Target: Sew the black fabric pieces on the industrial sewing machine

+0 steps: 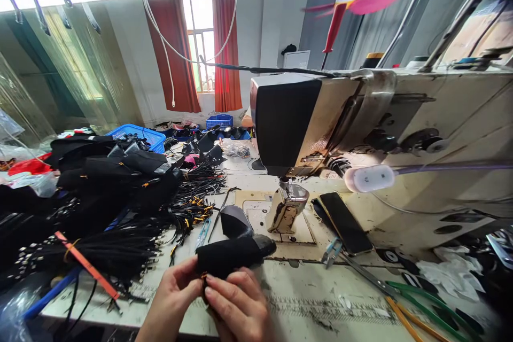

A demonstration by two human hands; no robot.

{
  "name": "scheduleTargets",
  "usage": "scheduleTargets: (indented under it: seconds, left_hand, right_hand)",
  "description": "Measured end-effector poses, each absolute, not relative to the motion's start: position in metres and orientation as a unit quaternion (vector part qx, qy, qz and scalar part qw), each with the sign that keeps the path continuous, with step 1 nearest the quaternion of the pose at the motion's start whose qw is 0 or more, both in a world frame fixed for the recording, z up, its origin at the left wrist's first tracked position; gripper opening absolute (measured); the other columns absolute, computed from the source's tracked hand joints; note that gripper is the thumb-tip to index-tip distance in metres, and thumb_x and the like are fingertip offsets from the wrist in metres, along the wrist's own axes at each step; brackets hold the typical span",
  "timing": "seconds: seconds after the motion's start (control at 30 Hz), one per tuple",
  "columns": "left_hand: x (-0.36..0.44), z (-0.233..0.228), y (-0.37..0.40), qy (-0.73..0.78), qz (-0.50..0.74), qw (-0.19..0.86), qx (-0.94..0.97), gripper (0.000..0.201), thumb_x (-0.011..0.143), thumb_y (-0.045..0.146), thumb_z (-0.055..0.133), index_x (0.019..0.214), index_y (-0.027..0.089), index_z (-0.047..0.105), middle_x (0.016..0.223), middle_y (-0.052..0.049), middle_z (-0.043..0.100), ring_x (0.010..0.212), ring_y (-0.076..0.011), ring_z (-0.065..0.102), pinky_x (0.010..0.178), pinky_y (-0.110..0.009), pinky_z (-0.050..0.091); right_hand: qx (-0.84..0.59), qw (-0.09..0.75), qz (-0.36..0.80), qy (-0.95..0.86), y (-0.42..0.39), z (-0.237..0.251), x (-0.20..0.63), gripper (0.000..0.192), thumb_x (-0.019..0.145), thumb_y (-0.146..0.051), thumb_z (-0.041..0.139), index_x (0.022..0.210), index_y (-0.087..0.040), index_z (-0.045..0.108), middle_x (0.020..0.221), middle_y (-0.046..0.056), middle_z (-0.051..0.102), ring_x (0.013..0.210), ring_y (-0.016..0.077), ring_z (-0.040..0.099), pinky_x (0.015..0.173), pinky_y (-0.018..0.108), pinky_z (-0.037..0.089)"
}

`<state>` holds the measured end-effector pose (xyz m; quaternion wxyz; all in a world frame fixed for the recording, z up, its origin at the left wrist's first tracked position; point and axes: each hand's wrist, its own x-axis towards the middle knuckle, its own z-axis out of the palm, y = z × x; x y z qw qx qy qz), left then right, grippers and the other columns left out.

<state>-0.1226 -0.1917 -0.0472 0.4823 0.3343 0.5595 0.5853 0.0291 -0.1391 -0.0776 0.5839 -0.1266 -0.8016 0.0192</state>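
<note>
My left hand (176, 294) pinches the near left edge of a black fabric piece (226, 257), which lies rolled or folded in front of the sewing machine's presser foot area (286, 208). My right hand (242, 304) is closed at the same edge, its fingertips meeting the left thumb. Between the fingertips a small dark strip with an orange end (204, 277) shows; most of it is hidden. A shiny dark flap (236, 222) stands up behind the fabric. Small blue thread snips (203, 232) lie just beyond the left hand.
The sewing machine head (288, 123) overhangs the right side. A phone (344, 222), more snips (332, 252) and green-handled scissors (425, 299) lie to the right. At left are heaped black fabric pieces (108, 171), bundled black cords (100, 251) and a blue basket (156, 141).
</note>
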Motion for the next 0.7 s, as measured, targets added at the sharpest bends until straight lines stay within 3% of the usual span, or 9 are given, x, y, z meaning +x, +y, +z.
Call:
scheduleTargets:
  seconds: [0.17, 0.3, 0.43, 0.7]
  left_hand:
    - [-0.152, -0.014, -0.174, 0.548, 0.493, 0.488, 0.468, 0.037, 0.062, 0.019, 0.064, 0.096, 0.020, 0.080, 0.085, -0.002, 0.078, 0.085, -0.0235, 0.068, 0.079, -0.031, 0.052]
    - [-0.176, 0.008, -0.151, 0.512, 0.396, 0.516, 0.561, 0.048, 0.066, 0.013, 0.052, 0.106, 0.021, 0.077, 0.094, 0.000, 0.078, 0.092, -0.0208, 0.066, 0.090, -0.031, 0.049]
    - [-0.187, 0.020, -0.130, 0.496, 0.353, 0.520, 0.599, 0.045, 0.068, 0.011, 0.050, 0.102, 0.020, 0.078, 0.094, 0.001, 0.077, 0.093, -0.0192, 0.065, 0.087, -0.028, 0.048]
    - [-0.189, 0.021, -0.112, 0.487, 0.313, 0.532, 0.618, 0.037, 0.068, 0.015, 0.051, 0.093, 0.020, 0.078, 0.091, 0.001, 0.077, 0.087, -0.0171, 0.065, 0.086, -0.027, 0.047]
  right_hand:
    - [-0.150, 0.570, -0.028, -0.807, -0.132, -0.074, 0.052, 0.012, 0.095, -0.017, 0.057, 0.101, -0.018, 0.067, 0.113, 0.006, 0.073, 0.094, 0.0224, 0.061, 0.081, 0.038, 0.051]
    - [-0.240, 0.521, -0.066, -0.816, -0.119, -0.085, 0.070, 0.024, 0.093, -0.016, 0.058, 0.115, -0.018, 0.066, 0.125, 0.010, 0.067, 0.109, 0.0298, 0.059, 0.087, 0.047, 0.048]
    - [-0.206, 0.496, -0.078, -0.840, -0.107, -0.105, 0.072, 0.027, 0.093, -0.015, 0.058, 0.119, -0.018, 0.064, 0.115, 0.008, 0.071, 0.103, 0.0274, 0.064, 0.085, 0.044, 0.052]
    - [-0.193, 0.484, -0.045, -0.852, -0.111, -0.113, 0.066, 0.033, 0.091, -0.012, 0.057, 0.124, -0.016, 0.062, 0.114, 0.011, 0.071, 0.100, 0.0250, 0.068, 0.082, 0.041, 0.058]
